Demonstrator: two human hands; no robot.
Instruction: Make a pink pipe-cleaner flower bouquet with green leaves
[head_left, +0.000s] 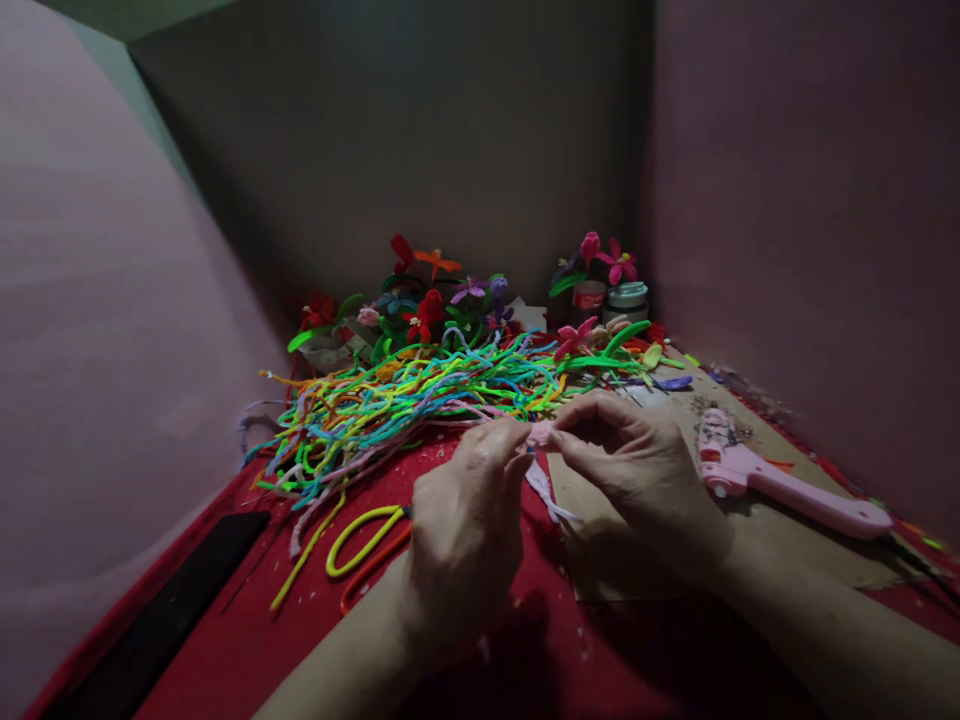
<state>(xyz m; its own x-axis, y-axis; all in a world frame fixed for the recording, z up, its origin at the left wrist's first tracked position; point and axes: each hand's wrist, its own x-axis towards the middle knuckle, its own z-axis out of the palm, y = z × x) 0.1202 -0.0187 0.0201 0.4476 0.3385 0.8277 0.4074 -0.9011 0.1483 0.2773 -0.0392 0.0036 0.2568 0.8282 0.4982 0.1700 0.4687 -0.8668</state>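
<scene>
My left hand (469, 510) and my right hand (637, 475) meet near the middle of the red cloth. A small pink fuzzy pipe cleaner piece (539, 435) is pinched between the fingertips of both hands. Its far side is hidden, so its exact shape is hard to make out. Just below, a pale pink pipe cleaner loop (541, 488) with crossed ends lies at the cardboard's edge; whether it joins the held piece I cannot tell. Scissors with one yellow handle (367, 517) and one orange handle lie left of my left hand, partly hidden by it.
A tangled heap of coloured pipe cleaners (420, 390) spreads behind my hands. Fuzzy flowers (425, 315) and a lidded jar (627, 298) stand at the back. On the right, a pink glue gun (810, 498) rests on cardboard (615, 570). A black flat bar (172, 600) lies left.
</scene>
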